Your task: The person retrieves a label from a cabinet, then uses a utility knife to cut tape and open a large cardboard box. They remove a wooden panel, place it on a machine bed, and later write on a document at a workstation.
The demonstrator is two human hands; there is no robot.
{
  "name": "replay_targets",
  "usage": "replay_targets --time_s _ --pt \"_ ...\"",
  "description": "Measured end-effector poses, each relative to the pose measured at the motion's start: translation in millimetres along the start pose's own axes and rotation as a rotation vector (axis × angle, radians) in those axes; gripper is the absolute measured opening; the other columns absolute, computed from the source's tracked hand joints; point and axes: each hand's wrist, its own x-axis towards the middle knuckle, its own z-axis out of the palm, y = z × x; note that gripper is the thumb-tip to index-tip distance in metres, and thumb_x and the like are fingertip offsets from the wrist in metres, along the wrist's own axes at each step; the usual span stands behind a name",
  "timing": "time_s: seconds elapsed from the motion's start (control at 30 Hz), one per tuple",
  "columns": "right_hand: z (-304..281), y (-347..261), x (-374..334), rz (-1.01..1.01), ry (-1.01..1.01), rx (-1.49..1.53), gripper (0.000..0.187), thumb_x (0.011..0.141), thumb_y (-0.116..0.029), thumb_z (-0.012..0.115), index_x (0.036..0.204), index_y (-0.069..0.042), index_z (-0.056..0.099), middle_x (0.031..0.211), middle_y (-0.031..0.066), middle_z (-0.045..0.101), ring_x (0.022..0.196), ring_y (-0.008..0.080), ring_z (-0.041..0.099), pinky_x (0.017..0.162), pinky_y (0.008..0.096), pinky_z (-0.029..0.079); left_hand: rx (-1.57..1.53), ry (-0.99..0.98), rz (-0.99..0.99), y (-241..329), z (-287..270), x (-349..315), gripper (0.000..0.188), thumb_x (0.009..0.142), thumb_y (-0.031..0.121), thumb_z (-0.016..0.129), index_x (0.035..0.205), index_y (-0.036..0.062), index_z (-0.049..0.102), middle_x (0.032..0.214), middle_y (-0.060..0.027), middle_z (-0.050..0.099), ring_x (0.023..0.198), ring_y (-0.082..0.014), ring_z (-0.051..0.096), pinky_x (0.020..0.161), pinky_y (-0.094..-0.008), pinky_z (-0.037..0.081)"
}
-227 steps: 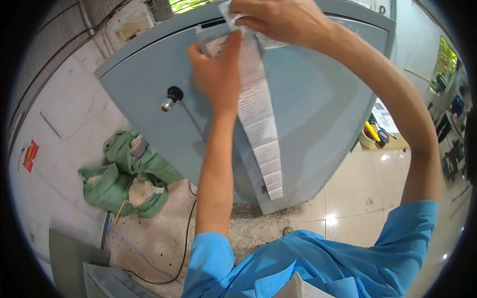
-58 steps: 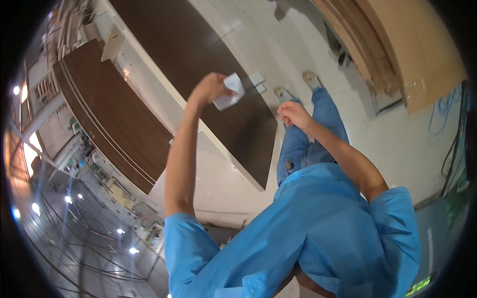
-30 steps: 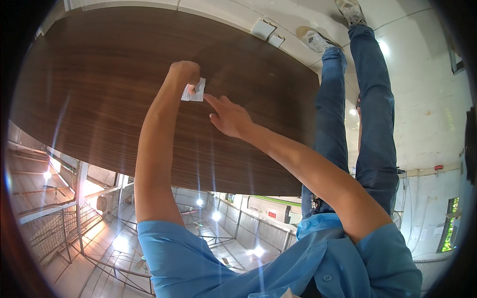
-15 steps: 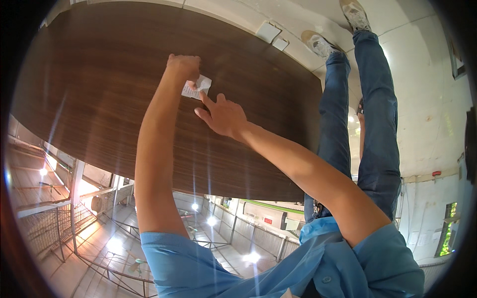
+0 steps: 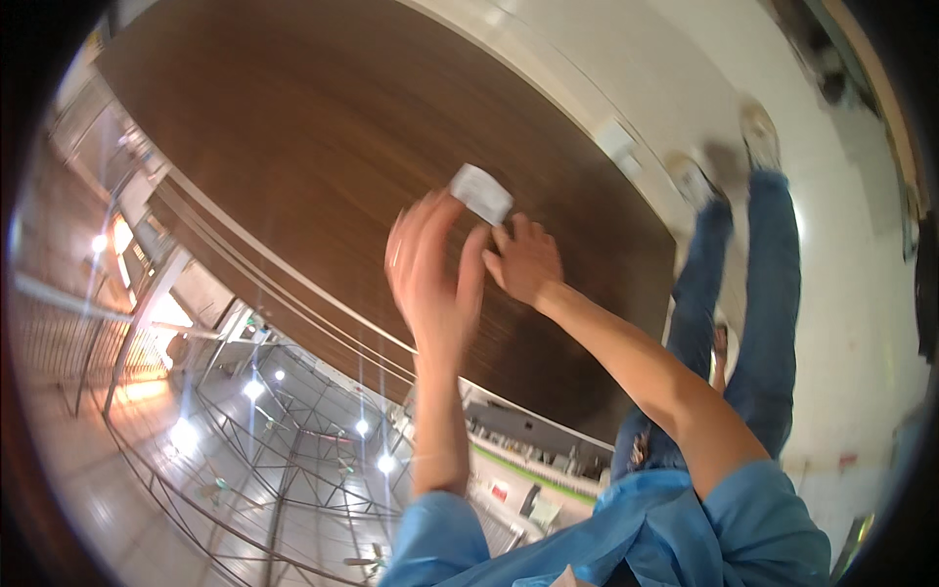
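Left hand [image 5: 425, 269] is wide open near the middle of the frame, thumb well away from the fingers and nothing gripped that I can see. Half a second ago it was bunched over the white paper label [image 5: 482, 194], covering part of it. Now almost the whole label shows, lying on the dark brown wood-grain panel [image 5: 323, 117] just above center. So my read is the label sits there without the left hand pinning it, though no clue if it's actually stuck down.

Right hand [image 5: 533, 262] has changed too: its index finger was on the label's face, and now it's down at the lower right corner. Fingers loosely parted, not clamped on anything. Touching or just beside the corner? Can't tell.

Hard-to-see stuff: everything's smeared by motion, the left hand worst, so I can't say if its fingertips brush the label's left edge. Label print is a grey blur and its underside is hidden. The panel's far end runs off the upper left. There's also a skin-toned shape [image 5: 719, 367] between the legs of the jeans [image 5: 768, 323] at right, maybe somebody else's foot, too fuzzy to call.
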Motion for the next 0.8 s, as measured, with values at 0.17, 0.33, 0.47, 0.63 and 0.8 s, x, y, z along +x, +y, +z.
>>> replay_targets --time_s 0.17,0.33,0.47,0.63,0.8 --pt "41 9 -5 -0.112 0.251 0.155 0.068 0.098 -0.050 0.044 0.142 0.001 0.041 0.152 0.0207 0.032 0.140 0.0377 0.031 0.112 0.0487 0.029 -0.001 0.669 -0.728 -13 -46 -138 0.063 0.090 0.017 0.069 0.141 -0.0015 0.037 0.135 -0.0163 0.048 0.127 -0.0303 0.044 0.110 -0.0425 0.032" --pt "43 13 -5 0.104 0.103 0.075 0.069 0.099 -0.051 0.042 0.143 0.002 0.040 0.155 0.0216 0.027 0.141 0.0370 0.032 0.113 0.0481 0.030 -0.738 0.452 -0.991 -2 30 -207 0.060 0.096 0.026 0.063 0.139 -0.0056 0.035 0.130 -0.0200 0.050 0.121 -0.0306 0.048 0.106 -0.0368 0.035" --pt "18 38 -15 0.100 -0.119 0.095 0.071 0.098 -0.057 0.040 0.146 -0.005 0.039 0.152 0.0205 0.035 0.139 0.0406 0.034 0.113 0.0493 0.032 -0.307 0.507 -1.117 -6 64 -207 0.064 0.094 0.026 0.064 0.140 -0.0097 0.035 0.134 -0.0243 0.050 0.123 -0.0354 0.048 0.108 -0.0404 0.034" --pt "-32 151 -132 -0.029 -0.146 -0.054 0.066 0.097 -0.060 0.037 0.136 -0.010 0.055 0.137 0.0162 0.056 0.128 0.0396 0.049 0.109 0.0427 0.039 -0.435 0.450 -1.050 -17 64 -201 0.078 0.093 0.028 0.063 0.146 -0.0136 0.023 0.152 -0.0304 0.030 0.142 -0.0408 0.029 0.119 -0.0434 0.021" --pt "-127 279 -302 0.466 0.323 0.118 0.055 0.091 -0.057 0.050 0.117 -0.013 0.070 0.117 0.0140 0.069 0.113 0.0340 0.063 0.096 0.0436 0.048 -0.424 0.310 -0.955 -37 54 -214 0.077 0.086 0.022 0.071 0.142 -0.0133 0.030 0.145 -0.0309 0.038 0.137 -0.0414 0.036 0.115 -0.0448 0.029"
